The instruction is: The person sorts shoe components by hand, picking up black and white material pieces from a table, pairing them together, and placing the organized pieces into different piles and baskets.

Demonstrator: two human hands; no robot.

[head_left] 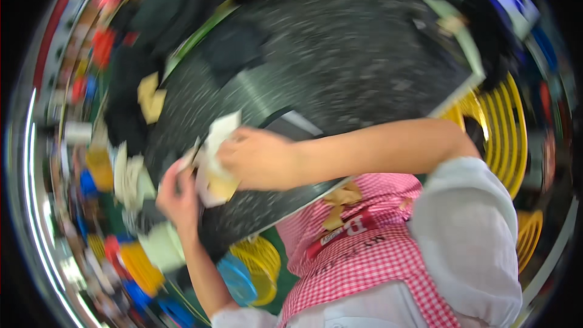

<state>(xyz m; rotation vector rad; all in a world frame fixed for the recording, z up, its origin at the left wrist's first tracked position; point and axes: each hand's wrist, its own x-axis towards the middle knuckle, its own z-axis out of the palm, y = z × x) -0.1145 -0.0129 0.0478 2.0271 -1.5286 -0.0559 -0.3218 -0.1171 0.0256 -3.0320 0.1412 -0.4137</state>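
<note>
A yellow basket sits below the counter's near edge. At the counter's left end — close to its rim — the right hand grips blurred pale pieces, while the left hand pinches a small pale strip beside them. Beyond, dark speckled surface stretches wide, rightward especially, past a black cloth.

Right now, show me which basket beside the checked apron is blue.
The blue basket, nearer the left forearm; the yellow basket extends farther right.
</note>
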